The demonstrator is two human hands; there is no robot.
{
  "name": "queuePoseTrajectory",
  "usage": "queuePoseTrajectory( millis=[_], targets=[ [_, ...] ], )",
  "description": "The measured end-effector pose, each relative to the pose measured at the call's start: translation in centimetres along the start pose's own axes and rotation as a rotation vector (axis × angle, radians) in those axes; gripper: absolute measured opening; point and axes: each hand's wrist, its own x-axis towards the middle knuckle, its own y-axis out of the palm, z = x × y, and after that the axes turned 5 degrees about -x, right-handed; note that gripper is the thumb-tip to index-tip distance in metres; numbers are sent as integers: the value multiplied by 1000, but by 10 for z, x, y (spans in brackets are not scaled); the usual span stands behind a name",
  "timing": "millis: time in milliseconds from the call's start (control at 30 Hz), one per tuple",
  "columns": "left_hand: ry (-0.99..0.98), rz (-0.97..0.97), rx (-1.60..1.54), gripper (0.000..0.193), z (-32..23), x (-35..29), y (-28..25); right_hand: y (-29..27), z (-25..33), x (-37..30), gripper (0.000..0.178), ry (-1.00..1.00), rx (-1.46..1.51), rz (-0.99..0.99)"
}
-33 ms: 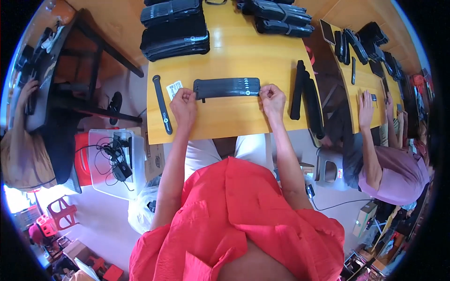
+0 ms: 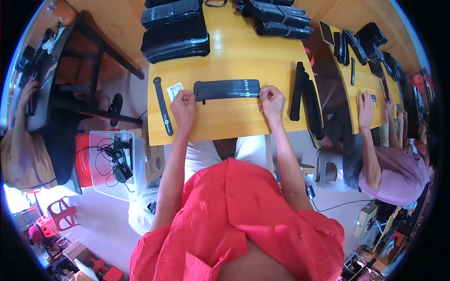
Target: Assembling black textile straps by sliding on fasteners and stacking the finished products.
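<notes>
- Strap stack (image 2: 227,89): we see it lying crosswise on the yellow table (image 2: 225,129), centred before the wearer, probably so that both ends are equally within reach. Pale marks repeat in a column towards its right end, which suggests staggered layers.
- Left hand (image 2: 183,105): thumb and bent fingers pinch the stack's left end; we judge that this light hold steadies the layers.
- Right hand (image 2: 273,102): its fingertips pinch the opposite end, matching the left; we cannot tell how hard either presses.
- Single strap (image 2: 163,107): we find it lying lengthwise at the left edge, apart from the stack, perhaps for easy picking up. A white label (image 2: 175,89) lies between it and the stack, partly behind the left hand.
- Long black bundles (image 2: 303,96): these lie lengthwise at the right, seemingly out of the hands' way.
- Far left pile (image 2: 175,46) and far right bundles (image 2: 283,29): we note their neat heaping, which likely leaves the near area free for handling.
</notes>
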Motion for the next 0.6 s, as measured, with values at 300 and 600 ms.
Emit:
queuePoseTrajectory(
  millis=[300,600],
  targets=[
    [475,161,544,47,-43,-38,16,-11,35,-32,20,-386,-337,-48],
    [699,378,939,75,-10,-43,42,18,22,-48,65,-683,-918,272]
  ],
)
